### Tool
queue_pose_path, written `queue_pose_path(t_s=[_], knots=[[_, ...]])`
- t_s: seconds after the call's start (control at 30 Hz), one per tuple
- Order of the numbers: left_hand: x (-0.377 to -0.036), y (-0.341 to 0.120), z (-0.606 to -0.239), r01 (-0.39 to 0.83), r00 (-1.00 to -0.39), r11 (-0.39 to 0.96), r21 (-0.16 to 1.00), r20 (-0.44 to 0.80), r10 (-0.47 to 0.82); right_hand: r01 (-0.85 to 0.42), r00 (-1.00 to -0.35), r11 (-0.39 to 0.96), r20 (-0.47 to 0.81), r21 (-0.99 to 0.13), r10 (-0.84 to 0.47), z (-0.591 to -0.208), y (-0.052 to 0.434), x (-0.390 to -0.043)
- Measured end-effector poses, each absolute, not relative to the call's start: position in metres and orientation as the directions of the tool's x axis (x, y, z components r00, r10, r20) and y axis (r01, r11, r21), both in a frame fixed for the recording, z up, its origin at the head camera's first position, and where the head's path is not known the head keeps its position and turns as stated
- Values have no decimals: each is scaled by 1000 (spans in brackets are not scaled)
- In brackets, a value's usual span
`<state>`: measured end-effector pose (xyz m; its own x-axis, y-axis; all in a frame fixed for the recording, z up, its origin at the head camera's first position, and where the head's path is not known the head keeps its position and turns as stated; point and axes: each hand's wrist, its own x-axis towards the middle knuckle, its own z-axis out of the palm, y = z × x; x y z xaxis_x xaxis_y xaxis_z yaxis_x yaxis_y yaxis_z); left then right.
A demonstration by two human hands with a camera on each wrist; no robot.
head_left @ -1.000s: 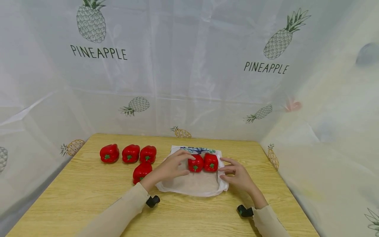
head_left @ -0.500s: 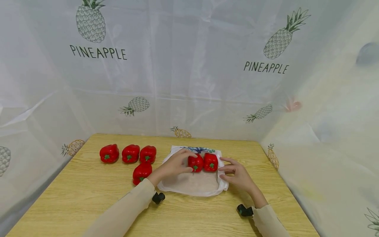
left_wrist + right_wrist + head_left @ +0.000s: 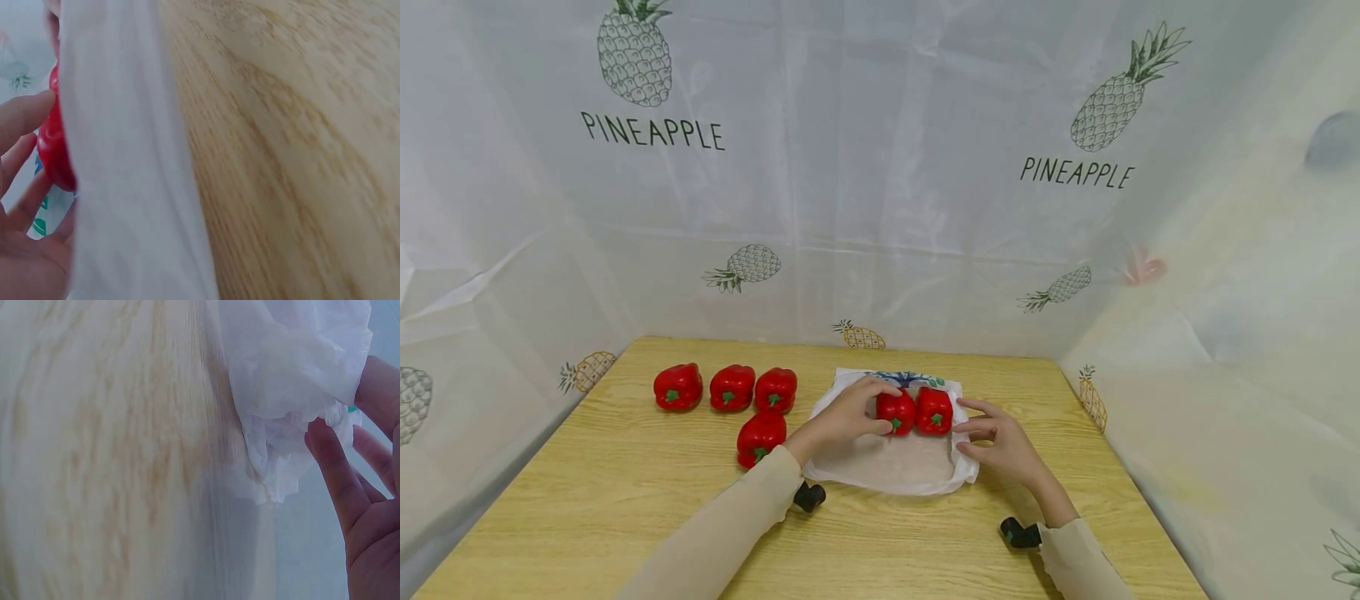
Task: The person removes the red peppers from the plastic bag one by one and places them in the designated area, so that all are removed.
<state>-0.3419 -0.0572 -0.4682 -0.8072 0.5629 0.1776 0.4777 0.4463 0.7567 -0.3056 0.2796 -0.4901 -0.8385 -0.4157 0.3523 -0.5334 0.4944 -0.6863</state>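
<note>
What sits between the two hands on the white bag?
Two red peppers, side by side on the white bag, sit between the left hand and the right hand, as the head view shows.

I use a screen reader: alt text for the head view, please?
Left hand grips a red pepper beside another on a white bag; right hand holds the bag's edge. Four more peppers lie left on the wooden table.
</note>
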Motion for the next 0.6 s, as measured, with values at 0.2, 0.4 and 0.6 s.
queue_pose_path(t_s=[0.2, 0.4, 0.6], knots=[[-344, -56, -471, 465, -804, 413, 783, 178, 567, -532, -839, 486, 352, -693, -416, -490, 280, -306], [-347, -55, -474, 423, -808, 377, 824, 155, 568, -532, -839, 489, 351, -691, -416, -490, 280, -305], [-349, -52, -479, 423, -821, 402, 812, 156, 549, -537, -835, 483, 356, -692, -419, -491, 280, -306]])
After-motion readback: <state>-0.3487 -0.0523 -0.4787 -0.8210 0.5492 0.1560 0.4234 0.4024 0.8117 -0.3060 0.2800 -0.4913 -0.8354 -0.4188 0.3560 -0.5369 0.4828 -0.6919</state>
